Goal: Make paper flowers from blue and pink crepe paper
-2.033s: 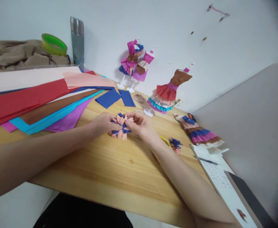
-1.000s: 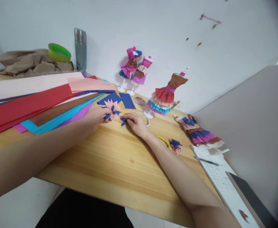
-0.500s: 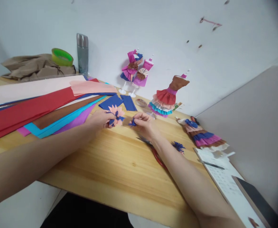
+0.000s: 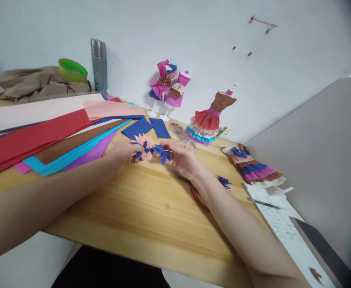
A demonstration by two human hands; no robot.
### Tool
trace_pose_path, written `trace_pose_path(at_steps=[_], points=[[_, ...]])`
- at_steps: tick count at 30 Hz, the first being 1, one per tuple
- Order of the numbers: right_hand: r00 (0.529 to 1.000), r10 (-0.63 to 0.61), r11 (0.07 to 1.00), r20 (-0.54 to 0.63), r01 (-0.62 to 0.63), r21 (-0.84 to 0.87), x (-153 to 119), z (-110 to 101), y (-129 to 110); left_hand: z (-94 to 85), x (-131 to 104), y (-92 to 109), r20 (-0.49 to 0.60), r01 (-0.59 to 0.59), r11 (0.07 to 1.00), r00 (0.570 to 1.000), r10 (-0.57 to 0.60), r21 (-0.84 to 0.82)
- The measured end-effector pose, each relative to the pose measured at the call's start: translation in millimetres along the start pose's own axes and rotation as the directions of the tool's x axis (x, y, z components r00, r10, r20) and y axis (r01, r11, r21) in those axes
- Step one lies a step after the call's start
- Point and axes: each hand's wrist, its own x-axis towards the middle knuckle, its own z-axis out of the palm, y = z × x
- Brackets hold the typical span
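My left hand (image 4: 129, 153) is closed on a paper flower (image 4: 144, 148) with pointed peach petals and a blue centre. Just beside it, my right hand (image 4: 182, 156) holds a small blue paper flower (image 4: 163, 154), its petals spread over the fingers. The two flowers are close together; whether they touch I cannot tell. Under my right wrist lie scissors (image 4: 198, 199) with red handles, partly hidden by the arm. A dark blue fringed paper flower (image 4: 224, 183) rests on the table right of that forearm. Two folded pieces of blue paper (image 4: 138, 128) lie behind my hands.
Coloured paper sheets (image 4: 55, 130) cover the table's left. Mini dress forms in paper dresses, one with a ruffled skirt (image 4: 204, 125), stand along the wall. Another paper dress (image 4: 255, 168) lies at right, near a written sheet with a pen (image 4: 267, 204). Behind are a bottle (image 4: 99, 66) and tape roll (image 4: 72, 70).
The blue flower in my right hand has opened out and turned towards me, nearer the peach flower. My right fingers have spread around it. The camera view has shifted slightly.
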Motion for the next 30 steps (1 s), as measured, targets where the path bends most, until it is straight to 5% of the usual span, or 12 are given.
trace_pose_path(at_steps=[7,15,21,24,30], points=[[0.992,-0.121,0.982,-0.027,0.116,-0.150,-1,0,6,3.2,-5,5,-0.014,-0.003,1.000,1.000,0.003,-0.005],[0.947,-0.320,0.834,-0.016,0.274,-0.479,-3,3,9,0.8,-1,1,0.012,-0.004,1.000,1.000,0.003,0.001],[0.896,-0.444,0.736,-0.008,0.360,-0.573,-5,4,11,1.5,-9,13,0.138,-0.006,0.974,0.990,0.037,-0.225],[0.854,-0.520,0.703,-0.032,0.407,-0.583,-3,2,11,-1.7,-10,18,0.221,-0.157,0.952,0.950,0.219,-0.264],[0.780,-0.625,0.596,0.038,0.508,-0.622,-9,7,9,-5.4,-4,8,0.484,-0.391,0.917,0.820,0.306,0.082]])
